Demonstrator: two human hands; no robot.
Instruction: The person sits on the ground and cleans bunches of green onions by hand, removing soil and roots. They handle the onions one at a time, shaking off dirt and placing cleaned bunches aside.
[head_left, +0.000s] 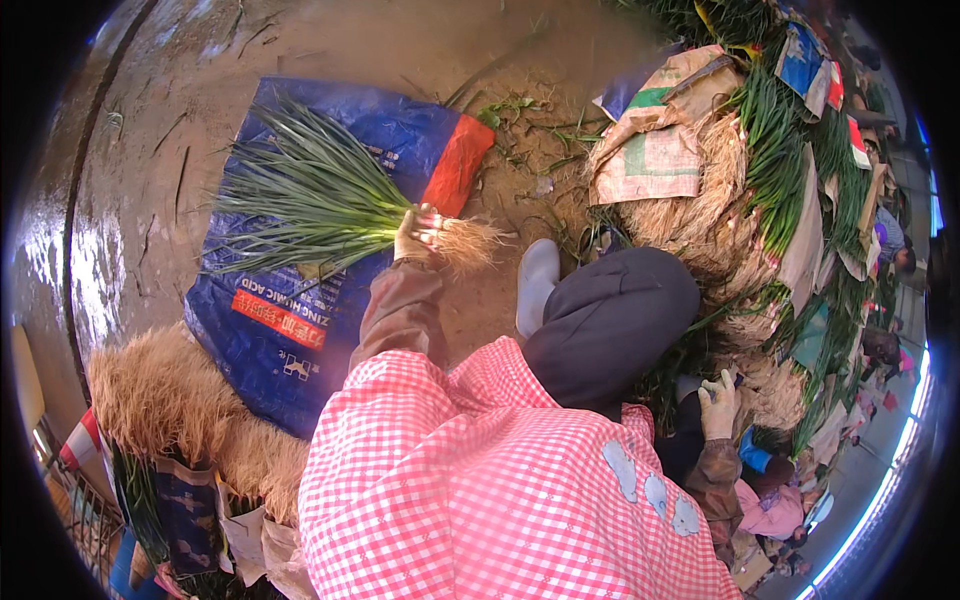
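Observation:
Gloved, my left hand (415, 238) grips a bunch of green onions (330, 191) near its white bulbs. Long green leaves fan out to the left over a blue woven plastic sack (259, 405), while the pale roots (469, 241) point right, past the sack's red end. My right hand (718, 405), also gloved, is raised at the lower right with its fingers apart, holding nothing that I can see. It is close to a heap of rooted green onions (772, 397).
A large pile of green onions (780, 157) runs along the right, partly covered by sacks (649, 161). More bundles with thick roots (165, 390) lie at the lower left. The floor (517, 195) is wet and muddy. Other people (772, 510) are at the far right.

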